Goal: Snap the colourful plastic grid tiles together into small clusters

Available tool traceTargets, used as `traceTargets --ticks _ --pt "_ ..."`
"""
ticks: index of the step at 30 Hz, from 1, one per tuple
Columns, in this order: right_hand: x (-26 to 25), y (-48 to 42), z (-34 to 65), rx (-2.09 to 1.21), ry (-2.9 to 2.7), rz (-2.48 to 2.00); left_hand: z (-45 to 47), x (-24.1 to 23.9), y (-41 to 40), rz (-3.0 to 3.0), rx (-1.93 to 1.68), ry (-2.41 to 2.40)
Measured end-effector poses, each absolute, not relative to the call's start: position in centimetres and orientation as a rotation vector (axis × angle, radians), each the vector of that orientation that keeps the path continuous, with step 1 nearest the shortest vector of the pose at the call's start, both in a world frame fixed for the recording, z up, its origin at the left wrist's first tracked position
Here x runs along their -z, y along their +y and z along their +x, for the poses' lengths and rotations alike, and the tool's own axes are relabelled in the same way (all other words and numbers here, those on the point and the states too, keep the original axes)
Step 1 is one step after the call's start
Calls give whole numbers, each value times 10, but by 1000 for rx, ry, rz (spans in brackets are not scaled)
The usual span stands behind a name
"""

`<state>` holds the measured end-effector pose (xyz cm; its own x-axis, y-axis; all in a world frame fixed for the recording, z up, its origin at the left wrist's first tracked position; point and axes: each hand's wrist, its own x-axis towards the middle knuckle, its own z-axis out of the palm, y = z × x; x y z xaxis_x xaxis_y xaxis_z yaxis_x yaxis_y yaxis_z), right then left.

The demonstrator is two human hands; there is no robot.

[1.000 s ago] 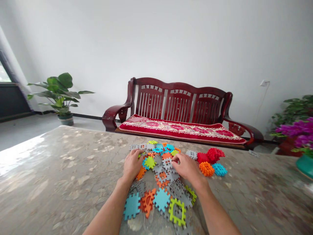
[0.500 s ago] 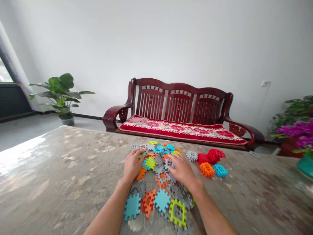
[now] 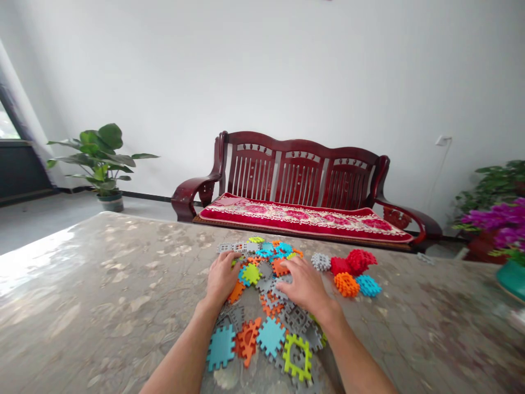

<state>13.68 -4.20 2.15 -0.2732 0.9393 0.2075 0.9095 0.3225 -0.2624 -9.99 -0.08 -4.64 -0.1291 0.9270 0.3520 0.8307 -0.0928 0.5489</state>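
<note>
My left hand [image 3: 221, 275] rests at the left edge of a pile of toothed plastic building pieces. Its fingers reach forward over the pile, apart, with a bit of green at their tips. On the other side my right hand [image 3: 304, 282] lies palm down, thumb and fingers spread, by an orange piece [image 3: 280, 267] and grey pieces; what lies beneath the palm is hidden. Between the hands shows a lime green square piece [image 3: 251, 274]. Closer to me are a light blue square [image 3: 271, 336], an orange triangle [image 3: 248, 340] and a lime green frame [image 3: 297, 357].
Right of the pile stand assembled shapes: a grey one [image 3: 320, 262], a red one [image 3: 361, 261], an orange one [image 3: 346, 284] and a blue one [image 3: 368, 285]. A wooden bench [image 3: 303, 175] is behind the table [image 3: 123, 306]. Purple flowers [image 3: 498, 221] stand at the right.
My right hand has shifted slightly; its thumb has moved left. The grey window piece by its fingers is out of sight there, and more of the orange piece shows. My left hand is nearly unmoved.
</note>
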Motion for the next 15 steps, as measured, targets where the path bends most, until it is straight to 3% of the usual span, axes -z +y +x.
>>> traceTargets --ticks 15 --pt "-16 -47 130 -165 -2407 -1693 -99 44 -2 1970 -1013 2018"
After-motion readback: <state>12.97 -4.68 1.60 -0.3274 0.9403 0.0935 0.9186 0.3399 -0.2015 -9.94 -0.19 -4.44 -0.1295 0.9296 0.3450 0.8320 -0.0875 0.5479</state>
